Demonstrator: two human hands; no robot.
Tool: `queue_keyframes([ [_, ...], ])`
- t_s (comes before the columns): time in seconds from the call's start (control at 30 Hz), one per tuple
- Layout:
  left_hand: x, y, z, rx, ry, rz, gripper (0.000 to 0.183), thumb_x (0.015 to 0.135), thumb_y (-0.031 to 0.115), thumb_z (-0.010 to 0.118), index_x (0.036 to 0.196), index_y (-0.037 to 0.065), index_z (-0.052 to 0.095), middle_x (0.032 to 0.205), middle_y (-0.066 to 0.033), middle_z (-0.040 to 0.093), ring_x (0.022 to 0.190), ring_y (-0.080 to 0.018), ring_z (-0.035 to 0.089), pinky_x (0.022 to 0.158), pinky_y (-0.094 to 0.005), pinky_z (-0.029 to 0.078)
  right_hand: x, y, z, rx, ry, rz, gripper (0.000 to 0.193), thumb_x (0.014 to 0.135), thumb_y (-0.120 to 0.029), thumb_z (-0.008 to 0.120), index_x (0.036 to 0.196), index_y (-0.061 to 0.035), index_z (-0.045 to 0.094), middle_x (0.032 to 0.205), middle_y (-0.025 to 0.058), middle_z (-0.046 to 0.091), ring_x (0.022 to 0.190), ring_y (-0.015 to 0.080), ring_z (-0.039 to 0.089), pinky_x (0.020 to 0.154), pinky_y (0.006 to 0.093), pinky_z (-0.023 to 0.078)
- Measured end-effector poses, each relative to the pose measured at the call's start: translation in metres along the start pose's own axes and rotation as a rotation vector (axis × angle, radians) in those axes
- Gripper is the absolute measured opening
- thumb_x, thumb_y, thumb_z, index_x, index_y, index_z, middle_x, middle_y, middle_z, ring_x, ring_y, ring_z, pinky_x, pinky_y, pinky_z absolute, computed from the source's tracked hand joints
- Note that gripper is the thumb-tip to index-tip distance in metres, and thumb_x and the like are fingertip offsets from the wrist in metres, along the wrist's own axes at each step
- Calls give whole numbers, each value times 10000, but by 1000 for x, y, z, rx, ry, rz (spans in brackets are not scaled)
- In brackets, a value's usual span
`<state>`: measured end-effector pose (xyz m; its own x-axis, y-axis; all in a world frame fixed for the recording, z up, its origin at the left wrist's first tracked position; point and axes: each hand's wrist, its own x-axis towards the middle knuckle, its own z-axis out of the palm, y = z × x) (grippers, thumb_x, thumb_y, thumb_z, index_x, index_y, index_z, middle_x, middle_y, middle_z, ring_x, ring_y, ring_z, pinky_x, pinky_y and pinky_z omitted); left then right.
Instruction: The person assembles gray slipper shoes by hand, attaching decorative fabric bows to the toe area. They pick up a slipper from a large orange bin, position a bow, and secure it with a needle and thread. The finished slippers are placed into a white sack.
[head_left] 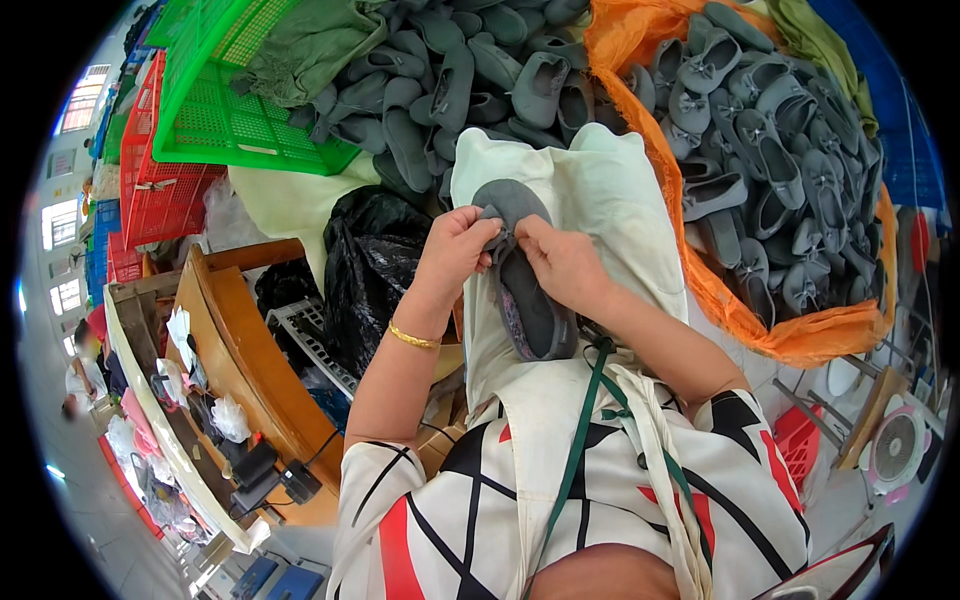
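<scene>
A single grey slip-on shoe (522, 290) lies over my lap, its toe pointing away from me and its patterned insole partly showing. My left hand (462, 243) pinches a bit of grey fabric, seemingly a bow, at the shoe's upper. On the opposite side of the opening, my right hand (562, 262) grips the same spot with thumb and forefinger. The fingers nearly meet, so the small piece between them is mostly hidden. Beneath the shoe, a cream apron (625, 200) covers my legs.
Loose grey shoes (450, 85) are heaped ahead, beside a green plastic crate (235, 115). At the right, an orange sack (650, 130) holds many bow-trimmed grey shoes (770, 160). A black plastic bag (370, 270) and a wooden desk (250, 390) stand left; a fan (895, 445) is at lower right.
</scene>
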<state>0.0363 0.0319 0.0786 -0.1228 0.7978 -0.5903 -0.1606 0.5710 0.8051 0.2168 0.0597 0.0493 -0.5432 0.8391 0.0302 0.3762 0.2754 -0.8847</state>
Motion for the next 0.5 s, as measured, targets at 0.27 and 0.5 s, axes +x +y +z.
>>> queue_keyframes([
  [0.27, 1, -1, -2, 7, -1, -8, 112, 898, 169, 653, 884, 57, 651, 691, 48, 599, 506, -26, 501, 475, -178, 408, 7, 3, -17, 42, -141, -33, 94, 927, -158, 545, 986, -88, 571, 759, 198, 637, 706, 412, 627, 632, 489, 492],
  [0.5, 3, -3, -4, 26, -28, 7, 122, 898, 179, 651, 869, 61, 652, 688, 52, 592, 508, -27, 505, 475, -181, 411, 11, -1, -18, 34, -203, 34, 127, 925, -104, 550, 1043, -62, 575, 819, 192, 643, 735, 394, 640, 644, 405, 504],
])
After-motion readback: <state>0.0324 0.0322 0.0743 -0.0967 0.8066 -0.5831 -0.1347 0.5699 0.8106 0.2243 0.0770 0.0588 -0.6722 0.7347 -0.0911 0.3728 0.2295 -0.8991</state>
